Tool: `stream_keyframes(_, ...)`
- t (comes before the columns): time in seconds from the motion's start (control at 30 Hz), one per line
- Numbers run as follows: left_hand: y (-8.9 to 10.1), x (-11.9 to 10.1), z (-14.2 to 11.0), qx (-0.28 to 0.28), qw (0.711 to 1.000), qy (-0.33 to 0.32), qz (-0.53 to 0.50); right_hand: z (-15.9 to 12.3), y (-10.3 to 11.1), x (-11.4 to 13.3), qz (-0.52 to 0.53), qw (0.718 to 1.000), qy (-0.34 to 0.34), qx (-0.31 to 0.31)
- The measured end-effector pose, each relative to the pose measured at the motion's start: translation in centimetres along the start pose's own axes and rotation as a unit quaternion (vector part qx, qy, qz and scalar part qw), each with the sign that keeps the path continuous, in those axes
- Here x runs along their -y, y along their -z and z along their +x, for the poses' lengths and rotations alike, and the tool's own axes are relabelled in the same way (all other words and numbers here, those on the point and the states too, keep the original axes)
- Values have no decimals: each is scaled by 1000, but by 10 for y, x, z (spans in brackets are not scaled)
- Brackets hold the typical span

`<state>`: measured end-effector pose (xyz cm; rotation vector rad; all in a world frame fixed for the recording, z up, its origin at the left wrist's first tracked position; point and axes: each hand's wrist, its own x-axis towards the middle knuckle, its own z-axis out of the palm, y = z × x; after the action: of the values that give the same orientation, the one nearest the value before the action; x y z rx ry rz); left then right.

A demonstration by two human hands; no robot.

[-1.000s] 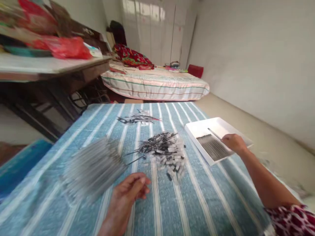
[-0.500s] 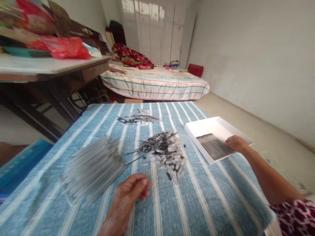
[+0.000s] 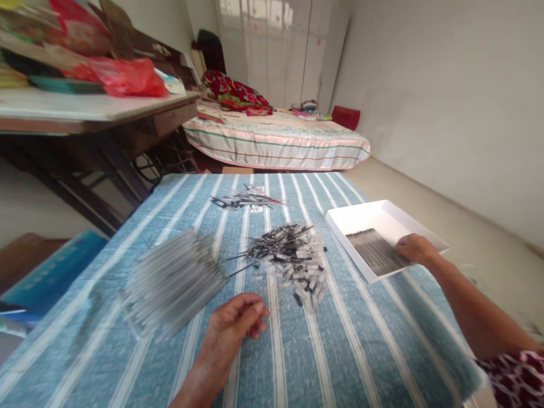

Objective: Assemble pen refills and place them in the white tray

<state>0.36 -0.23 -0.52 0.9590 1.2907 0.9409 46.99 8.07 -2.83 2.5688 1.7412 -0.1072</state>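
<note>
My left hand point(image 3: 240, 320) hovers over the striped cloth with its fingers curled in and the thumb against them; nothing shows in it. To its left lies a stack of clear pen barrels point(image 3: 174, 283), blurred. Ahead of it spreads a pile of thin dark pen parts and small clear and black caps point(image 3: 293, 255). At the right, my right hand point(image 3: 415, 249) reaches over the near side of a white box point(image 3: 408, 224), fingers pinched at the right end of a row of dark-tipped pens point(image 3: 374, 249). Those fingertips appear closed on a pen, mostly covered by the hand.
A smaller heap of thin dark sticks point(image 3: 249, 199) lies farther back on the blue striped cloth point(image 3: 340, 351). Left stands a higher table point(image 3: 85, 107) with a red plastic bag point(image 3: 131, 76). Beyond is a bed point(image 3: 276, 139); a blue box point(image 3: 59, 277) sits low at left.
The whole view has shifted slightly, so things appear a little farther right and higher. Both hands keep nearly the same pose and place relative to the cloth and box.
</note>
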Motion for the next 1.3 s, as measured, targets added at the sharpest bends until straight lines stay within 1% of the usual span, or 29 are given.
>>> stream_keyframes(0.13, 2, 3, 4, 1, 1000, 8, 5, 0, 1, 0, 2, 999, 4, 35)
stream_keyframes(0.23, 4, 5, 5, 17, 1000, 10, 10, 1, 0, -3, -1, 999, 6, 51)
stream_keyframes(0.4, 4, 5, 4, 28, 999, 6, 17, 2, -2, -7, -2, 999, 5, 52)
stream_keyframes(0.57, 3, 2, 1, 32, 999, 3, 20, -5, 4, 0, -8, 997, -11, 69)
stream_keyframes(0.63, 2, 1, 0, 25, 999, 3, 20, -11, 11, 7, -26, 998, -21, 60)
stream_keyframes(0.73, 2, 3, 3, 9, 1000, -2, 27, -26, 25, 24, -56, 998, -34, 5)
stream_keyframes(0.77, 3, 4, 4, 0, 999, -7, 34, -33, 30, 33, -55, 998, -27, -14)
stream_keyframes(0.83, 8, 7, 8, -27, 998, -26, 55, -49, 39, 53, -21, 999, 7, -48)
stream_keyframes(0.9, 16, 9, 13, -66, 992, -53, 89, -68, 44, 78, 65, 990, 100, -74)
stream_keyframes(0.97, 27, 10, 16, -111, 980, -89, 139, -87, 46, 106, 147, 969, 187, -67)
stream_keyframes(1.0, 32, 9, 17, -133, 970, -109, 172, -95, 45, 120, 175, 959, 216, -61)
stream_keyframes(1.07, 43, 6, 18, -180, 939, -153, 249, -110, 42, 149, 212, 938, 269, -46)
stream_keyframes(1.13, 51, 3, 18, -213, 899, -190, 332, -120, 38, 175, 236, 920, 310, -30)
stream_keyframes(1.2, 55, 1, 17, -220, 860, -203, 414, -127, 33, 198, 248, 907, 341, -14)
stream_keyframes(1.3, 55, -1, 16, -208, 806, -174, 526, -133, 26, 225, 239, 902, 360, 12)
